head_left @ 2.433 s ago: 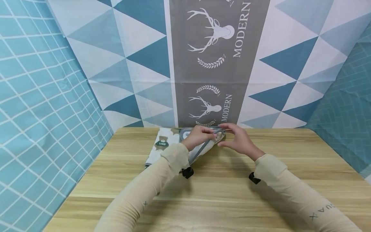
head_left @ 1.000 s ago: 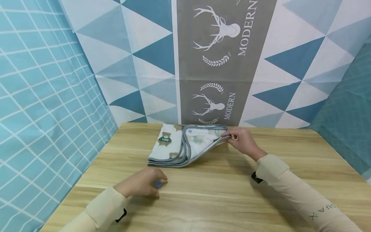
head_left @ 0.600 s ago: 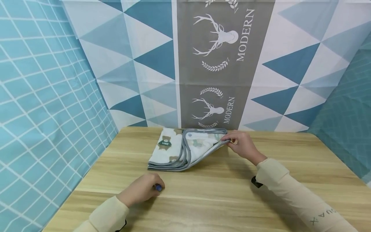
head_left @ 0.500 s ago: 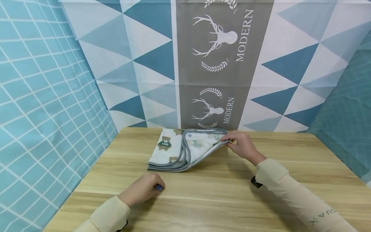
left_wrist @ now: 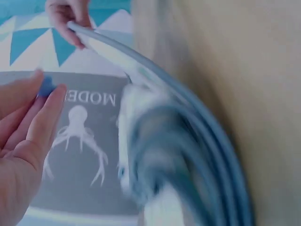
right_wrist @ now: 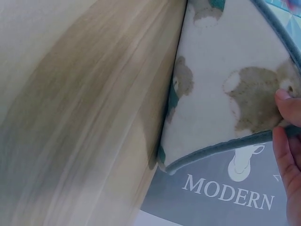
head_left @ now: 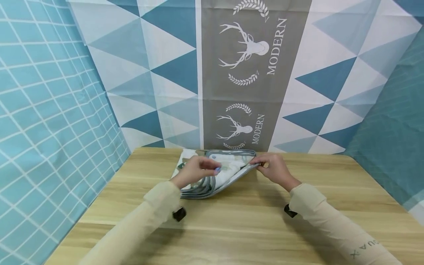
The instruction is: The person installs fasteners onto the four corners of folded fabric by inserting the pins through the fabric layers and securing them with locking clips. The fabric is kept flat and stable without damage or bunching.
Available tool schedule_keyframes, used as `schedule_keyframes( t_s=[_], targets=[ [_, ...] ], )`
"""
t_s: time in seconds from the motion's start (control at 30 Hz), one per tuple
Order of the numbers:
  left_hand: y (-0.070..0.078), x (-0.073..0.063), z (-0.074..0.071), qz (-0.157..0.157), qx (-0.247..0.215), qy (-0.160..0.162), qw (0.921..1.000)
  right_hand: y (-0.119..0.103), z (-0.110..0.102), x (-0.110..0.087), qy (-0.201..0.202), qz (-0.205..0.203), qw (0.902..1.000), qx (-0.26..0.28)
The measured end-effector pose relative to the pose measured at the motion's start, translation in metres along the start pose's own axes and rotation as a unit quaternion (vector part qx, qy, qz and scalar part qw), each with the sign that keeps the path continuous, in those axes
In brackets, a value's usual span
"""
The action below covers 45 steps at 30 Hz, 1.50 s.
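A white blanket (head_left: 228, 173) with printed bears and a grey-blue edging lies folded at the back of the table. My right hand (head_left: 275, 170) pinches its right corner and lifts it; the right wrist view shows the raised cloth (right_wrist: 225, 94) with thumb and fingers at the edging. My left hand (head_left: 197, 170) is over the blanket's left part, hiding some of the bear print. Between its thumb and fingertips it pinches a small blue piece (left_wrist: 46, 87), whose exact kind is too small to tell. A blue dot (head_left: 213, 156) shows on the blanket's upper layer.
The wooden table (head_left: 232, 228) extends toward me and to both sides. Behind it stands a patterned backdrop (head_left: 238, 73) with deer heads and triangles, and a blue tiled-print sheet (head_left: 49, 129) hangs at the left. Black wrist cameras (head_left: 179, 214) sit under both cuffs.
My left hand picked up the small blue piece from the table in front and has carried it up and right over the blanket. My right hand keeps the blanket's corner raised.
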<state>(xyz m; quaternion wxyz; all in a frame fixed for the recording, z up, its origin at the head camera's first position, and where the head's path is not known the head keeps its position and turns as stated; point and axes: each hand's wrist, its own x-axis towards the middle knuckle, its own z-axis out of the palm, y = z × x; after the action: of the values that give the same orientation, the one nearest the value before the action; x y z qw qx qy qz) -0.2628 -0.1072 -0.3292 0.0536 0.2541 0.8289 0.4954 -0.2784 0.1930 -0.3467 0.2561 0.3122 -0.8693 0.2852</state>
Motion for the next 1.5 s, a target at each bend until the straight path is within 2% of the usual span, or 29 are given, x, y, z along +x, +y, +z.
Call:
schedule_keyframes(
  t_s=[0.1,0.2,0.33,0.43,0.7,1.0,1.23,1.5],
  targets=[
    [0.002,0.033,0.016,-0.022,-0.075,0.015,0.9968,0.0,0.004,-0.001,0.009,-0.003,0.9999,0.008],
    [0.002,0.056,0.034,-0.048,-0.115,0.033,0.9917,0.0,0.007,-0.002,0.013,-0.008,0.9998,0.014],
    [0.004,0.073,0.052,-0.067,-0.137,0.043,0.9875,-0.002,0.009,-0.001,0.006,-0.01,0.9999,0.008],
    [0.007,0.081,0.061,-0.062,-0.151,0.042,0.9857,-0.002,0.008,0.0,0.005,-0.005,1.0,-0.002],
    [0.008,0.089,0.07,-0.058,-0.147,0.063,0.9854,-0.004,0.007,0.003,0.015,-0.012,0.9997,-0.019],
    [0.007,0.09,0.069,-0.067,-0.161,0.06,0.9829,-0.005,0.008,0.004,0.008,0.001,0.9998,-0.018],
    [0.01,0.089,0.069,-0.071,-0.161,0.057,0.9828,-0.002,0.009,0.005,0.011,-0.004,0.9998,-0.017],
    [0.011,0.088,0.069,-0.074,-0.155,0.069,0.9826,-0.004,0.01,0.004,0.01,-0.016,0.9998,-0.002]
  ],
)
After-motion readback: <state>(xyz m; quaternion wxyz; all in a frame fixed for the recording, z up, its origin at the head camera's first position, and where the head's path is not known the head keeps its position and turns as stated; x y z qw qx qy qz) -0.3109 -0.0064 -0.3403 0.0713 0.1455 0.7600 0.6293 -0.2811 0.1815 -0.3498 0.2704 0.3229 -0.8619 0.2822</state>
